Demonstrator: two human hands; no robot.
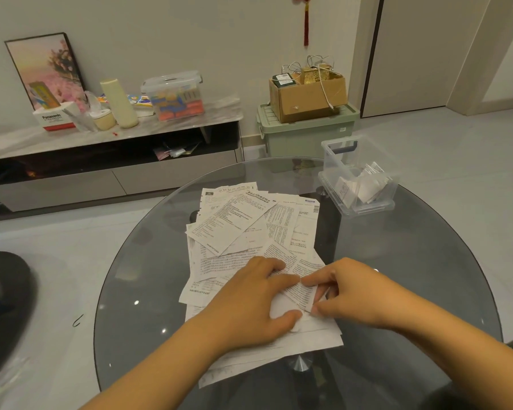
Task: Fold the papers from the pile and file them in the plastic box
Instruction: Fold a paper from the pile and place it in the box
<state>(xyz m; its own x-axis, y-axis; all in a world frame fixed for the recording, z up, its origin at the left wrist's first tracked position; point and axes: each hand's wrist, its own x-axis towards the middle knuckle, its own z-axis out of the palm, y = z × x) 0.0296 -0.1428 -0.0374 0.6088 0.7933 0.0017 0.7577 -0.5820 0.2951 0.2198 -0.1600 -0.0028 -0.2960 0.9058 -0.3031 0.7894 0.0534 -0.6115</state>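
glass table (148, 270): both hands pinch creased printed paper (301, 290).

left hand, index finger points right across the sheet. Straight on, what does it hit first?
The left hand would most likely meet the right hand first: their fingertips nearly touch over the folded paper that both pinch. Depth is unclear, but hardly any gap shows.
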